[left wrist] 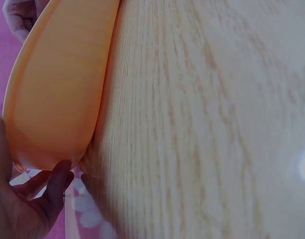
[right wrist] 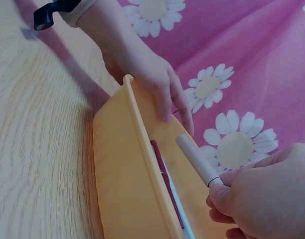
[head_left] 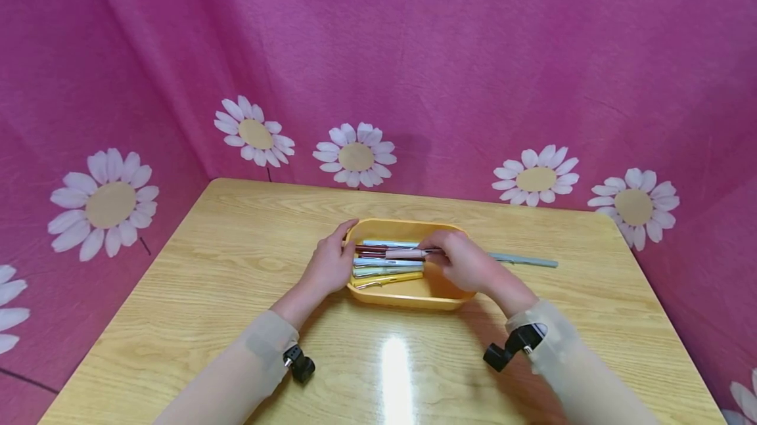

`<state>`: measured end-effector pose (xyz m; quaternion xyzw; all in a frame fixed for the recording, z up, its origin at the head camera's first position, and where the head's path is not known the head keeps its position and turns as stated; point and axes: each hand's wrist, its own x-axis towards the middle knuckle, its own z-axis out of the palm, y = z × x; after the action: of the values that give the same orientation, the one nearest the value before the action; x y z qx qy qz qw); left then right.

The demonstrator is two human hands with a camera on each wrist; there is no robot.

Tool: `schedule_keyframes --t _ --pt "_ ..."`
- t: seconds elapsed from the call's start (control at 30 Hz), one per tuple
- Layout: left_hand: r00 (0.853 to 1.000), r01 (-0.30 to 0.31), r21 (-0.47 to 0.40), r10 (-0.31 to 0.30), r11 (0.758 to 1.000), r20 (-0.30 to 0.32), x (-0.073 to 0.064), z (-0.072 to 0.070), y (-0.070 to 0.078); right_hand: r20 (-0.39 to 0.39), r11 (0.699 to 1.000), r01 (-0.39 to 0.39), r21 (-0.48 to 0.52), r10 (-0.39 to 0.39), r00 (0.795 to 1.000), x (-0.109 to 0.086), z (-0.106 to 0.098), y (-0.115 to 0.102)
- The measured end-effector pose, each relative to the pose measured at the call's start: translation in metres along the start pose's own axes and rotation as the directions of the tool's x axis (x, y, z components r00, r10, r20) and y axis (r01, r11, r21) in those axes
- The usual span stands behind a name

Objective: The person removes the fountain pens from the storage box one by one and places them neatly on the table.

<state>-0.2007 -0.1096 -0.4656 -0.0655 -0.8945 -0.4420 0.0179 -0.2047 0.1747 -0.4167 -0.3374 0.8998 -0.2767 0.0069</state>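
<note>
while our left hand (head_left: 328, 264) grips the plastic tray (head_left: 408, 303), our right hand (head_left: 464, 259) pinches a pink pen (right wrist: 195, 157) (arranging, probably), best lowered below the fingers (right wrist: 221, 199).

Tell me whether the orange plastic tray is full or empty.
Neither: pens lie inside the tray, with bare floor showing beside them.

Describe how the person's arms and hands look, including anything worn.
The left hand and right hand wear no gloves. The left sleeve and right sleeve are pale beige. The left wrist camera and right wrist camera are small and black, with no visible cables.
</note>
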Motion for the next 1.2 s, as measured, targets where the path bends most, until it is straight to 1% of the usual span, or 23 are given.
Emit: schedule_keyframes --t 0.27,0.5,0.67,0.8,1.0,1.13,1.2 --pt "1.000 -0.002 0.001 0.002 1.000 -0.001 0.002 0.001 -0.002 -0.054 1.000 0.007 0.012 -0.007 0.999 -0.016 -0.011 0.006" --pt "1.000 -0.016 0.008 0.016 1.000 -0.010 0.001 0.001 -0.001 -0.067 0.999 -0.030 0.036 0.032 0.997 -0.031 -0.023 0.011" --pt "1.000 -0.011 0.006 0.011 1.000 -0.007 0.000 0.001 0.000 -0.081 0.998 -0.039 0.040 0.042 0.996 -0.041 -0.034 0.016" --pt "1.000 -0.010 0.004 0.010 1.000 0.001 0.000 0.001 0.000 -0.103 0.998 -0.017 0.060 0.023 0.994 -0.050 -0.042 0.020" --pt "1.000 -0.005 0.010 0.005 1.000 0.008 0.002 0.001 -0.002 -0.173 0.998 0.035 0.061 -0.024 0.985 -0.063 -0.049 0.030" --pt "1.000 0.000 0.011 0.000 1.000 0.012 0.001 0.001 -0.002 -0.199 0.998 0.037 0.048 -0.027 0.980 -0.071 -0.053 0.036" --pt "1.000 0.001 0.010 -0.001 1.000 0.012 0.001 0.001 -0.001 -0.199 0.999 0.022 0.045 -0.013 0.980 -0.075 -0.055 0.039"
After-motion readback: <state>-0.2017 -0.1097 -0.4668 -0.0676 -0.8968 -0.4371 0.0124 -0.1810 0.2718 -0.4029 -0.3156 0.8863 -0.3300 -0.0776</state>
